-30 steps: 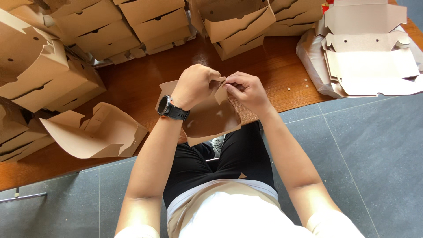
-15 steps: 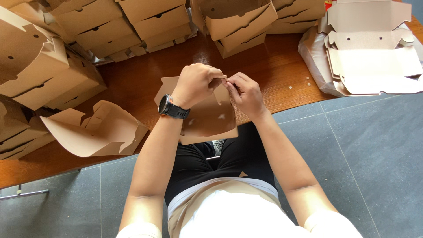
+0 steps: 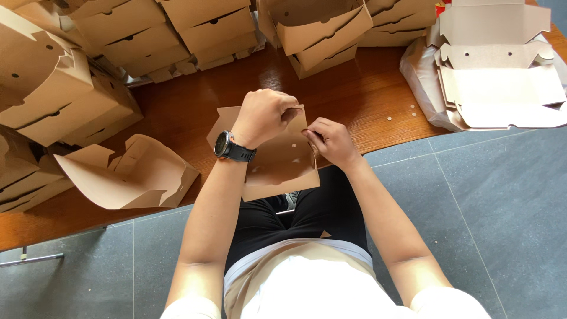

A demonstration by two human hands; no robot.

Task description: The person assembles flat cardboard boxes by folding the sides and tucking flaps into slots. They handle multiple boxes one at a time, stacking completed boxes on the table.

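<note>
A flat brown cardboard box blank (image 3: 277, 162) is held above the front edge of the wooden table (image 3: 366, 100), partly over my lap. My left hand (image 3: 263, 115), with a black watch on the wrist, grips the blank's upper edge and folds a flap. My right hand (image 3: 331, 139) pinches the right edge of the same blank, fingertips close to the left hand's. The part of the blank under both hands is hidden.
Stacks of folded brown boxes (image 3: 195, 29) line the table's back and left (image 3: 53, 94). One half-folded box (image 3: 133, 174) lies at the front left. A pile of flat pale blanks (image 3: 502, 82) sits at the right. Grey tiled floor (image 3: 490, 207) is below.
Both hands and the blank have shifted slightly; my right hand now sits lower on the right edge, and the flap under my left hand is folded further.
</note>
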